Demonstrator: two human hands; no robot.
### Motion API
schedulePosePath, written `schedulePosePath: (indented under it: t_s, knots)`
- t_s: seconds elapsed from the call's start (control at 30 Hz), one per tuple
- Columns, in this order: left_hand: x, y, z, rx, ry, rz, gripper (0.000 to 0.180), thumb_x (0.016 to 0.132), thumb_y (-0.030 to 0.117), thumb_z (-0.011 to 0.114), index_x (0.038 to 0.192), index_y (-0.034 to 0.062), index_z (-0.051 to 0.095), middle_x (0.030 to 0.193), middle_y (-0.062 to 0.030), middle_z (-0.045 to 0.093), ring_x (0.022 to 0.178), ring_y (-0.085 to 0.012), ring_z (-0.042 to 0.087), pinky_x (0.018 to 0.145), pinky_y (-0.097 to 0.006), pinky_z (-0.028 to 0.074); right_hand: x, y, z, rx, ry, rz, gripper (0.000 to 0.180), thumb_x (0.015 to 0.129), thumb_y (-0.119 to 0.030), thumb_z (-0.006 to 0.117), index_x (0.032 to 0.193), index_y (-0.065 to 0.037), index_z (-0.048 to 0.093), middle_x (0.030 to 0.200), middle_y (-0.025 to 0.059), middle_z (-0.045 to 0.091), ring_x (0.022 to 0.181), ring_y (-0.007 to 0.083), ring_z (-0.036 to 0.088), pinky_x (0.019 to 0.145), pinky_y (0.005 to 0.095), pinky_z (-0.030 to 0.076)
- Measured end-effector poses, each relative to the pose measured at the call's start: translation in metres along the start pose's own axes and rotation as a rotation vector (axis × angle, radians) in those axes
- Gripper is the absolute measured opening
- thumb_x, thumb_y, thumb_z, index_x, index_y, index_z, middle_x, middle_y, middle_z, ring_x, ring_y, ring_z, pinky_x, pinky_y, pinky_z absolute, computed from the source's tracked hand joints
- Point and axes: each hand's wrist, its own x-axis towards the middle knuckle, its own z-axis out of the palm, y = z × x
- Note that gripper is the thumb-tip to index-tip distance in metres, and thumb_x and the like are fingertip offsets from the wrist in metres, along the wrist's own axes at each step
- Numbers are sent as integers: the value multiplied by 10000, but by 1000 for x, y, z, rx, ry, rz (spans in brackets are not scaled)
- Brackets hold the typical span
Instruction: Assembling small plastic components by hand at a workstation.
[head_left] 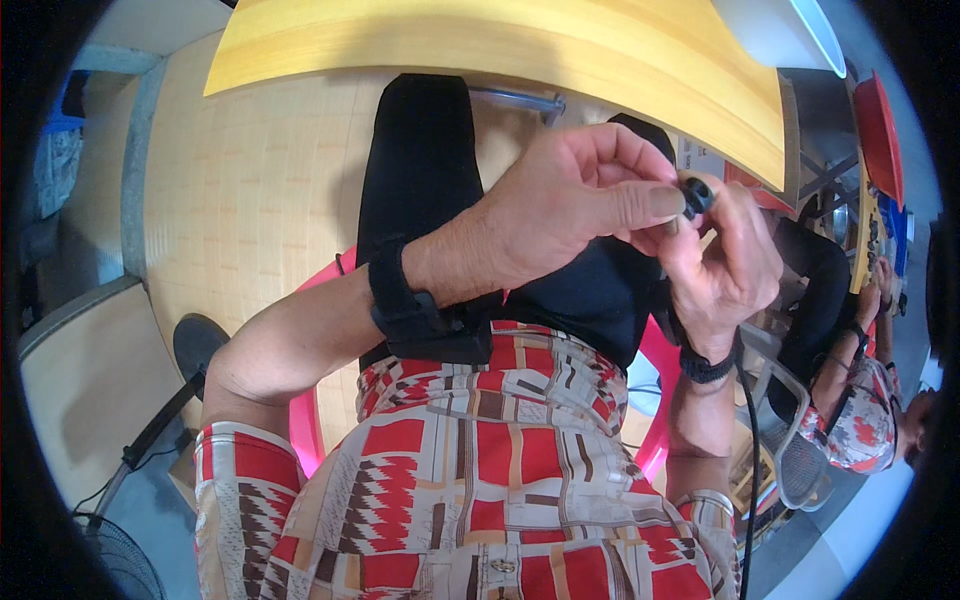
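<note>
Between my two hands is a small black rounded piece (pixel 697 196), glossy and apparently with a hole in it. My left hand (pixel 565 205) pinches its left side between thumb and bent fingers. Against its other side, the thumb and curled fingers of my right hand (pixel 728 255) are closed. The fingertips cover much of the piece, so its full shape cannot be made out. Both hands are raised above my lap, just short of the table edge.
A yellow wooden table (pixel 480 35) lies ahead, with a pale tray (pixel 785 35) at its far right. A red tray (pixel 880 140) stands farther right. Another person (pixel 860 400) sits at the right. A fan (pixel 120 555) stands at lower left, and a black cable (pixel 752 450) hangs by my right arm.
</note>
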Motion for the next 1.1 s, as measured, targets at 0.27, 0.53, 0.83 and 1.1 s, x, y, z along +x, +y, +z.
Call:
schedulePosePath:
  t_s: [0.27,0.53,0.83,1.1]
  knots:
    - [-1,0,5,231,18,124,245,815,93,609,1015,-10,512,899,-79,596,824,-128,592,734,-258,504,1,-5,-10,-34,26,-30,177,673,-35,678,842,-2,635,598,22,513,472,70,460,425,195,371]
    - [-2,0,14,323,-2,267,318,791,85,639,1070,7,509,956,-70,584,884,-115,571,770,-230,486,0,-8,-16,-70,24,-74,243,652,-34,692,887,-7,637,628,44,541,499,126,491,457,229,399]
    - [-10,9,21,384,122,198,230,765,37,656,975,-14,577,916,-63,611,838,-94,583,757,-204,488,-3,3,-9,19,27,-136,390,610,-9,711,991,10,629,675,71,557,583,172,526,547,273,435]
    - [-3,8,11,429,192,252,215,783,26,628,990,-21,593,856,-71,632,796,-95,593,718,-196,498,-10,3,-5,363,-102,293,288,768,-66,630,1038,30,607,770,84,587,676,121,525,612,215,408]
